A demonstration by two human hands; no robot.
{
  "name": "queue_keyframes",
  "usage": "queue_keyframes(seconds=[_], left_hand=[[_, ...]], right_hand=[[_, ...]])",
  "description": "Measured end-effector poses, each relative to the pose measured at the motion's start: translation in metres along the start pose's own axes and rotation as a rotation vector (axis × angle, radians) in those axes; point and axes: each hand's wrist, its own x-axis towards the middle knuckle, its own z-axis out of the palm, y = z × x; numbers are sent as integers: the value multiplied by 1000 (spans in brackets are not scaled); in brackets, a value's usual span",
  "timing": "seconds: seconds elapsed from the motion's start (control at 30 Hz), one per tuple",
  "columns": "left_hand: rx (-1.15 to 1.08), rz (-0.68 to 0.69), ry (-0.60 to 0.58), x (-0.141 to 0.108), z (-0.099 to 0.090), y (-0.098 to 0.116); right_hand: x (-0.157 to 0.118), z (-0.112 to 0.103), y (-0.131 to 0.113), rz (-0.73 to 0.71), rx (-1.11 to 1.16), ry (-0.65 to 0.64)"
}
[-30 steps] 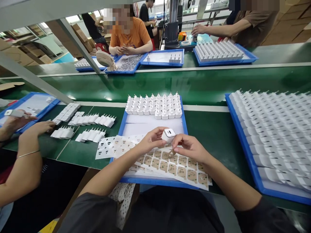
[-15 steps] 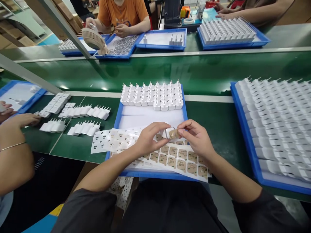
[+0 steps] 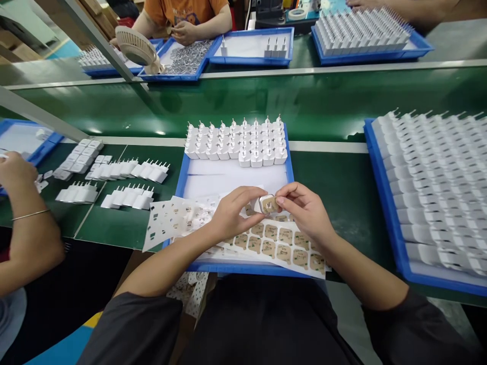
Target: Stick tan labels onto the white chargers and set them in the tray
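My left hand (image 3: 236, 213) grips a white plug charger (image 3: 258, 206) between thumb and fingers, its end face turned to the right. My right hand (image 3: 308, 209) pinches the edge of a tan adhesive sticker (image 3: 269, 204), which lies against that face. Below both hands, a sheet of tan stickers (image 3: 283, 252) rests across the front of a blue-rimmed tray (image 3: 243, 268). White sheets with small cut-outs (image 3: 162, 215) stick out past the tray's left side. Rows of white plug chargers (image 3: 228, 144) stand pins up at the tray's back.
A large blue tray (image 3: 384, 203) packed with white chargers stands at right. Loose chargers (image 3: 129, 196) lie on the green bench to the left, near a co-worker's arm (image 3: 32, 228). Across the green divider (image 3: 323, 109), another person sits behind more trays and a small fan (image 3: 133, 45).
The tan sticker now lies flatter over the charger's end face, with my right fingers still at its edge. The co-worker's hand at left has drawn back from the loose chargers.
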Motion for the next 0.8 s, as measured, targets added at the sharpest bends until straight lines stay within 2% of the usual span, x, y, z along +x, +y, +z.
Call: queue_keyframes(seconds=[0.33, 0.8], left_hand=[[1, -10, -18, 0, -1, 1], [17, -9, -10, 0, -1, 1]], right_hand=[[1, 0, 1, 33, 75, -8], [1, 0, 3, 24, 66, -3]])
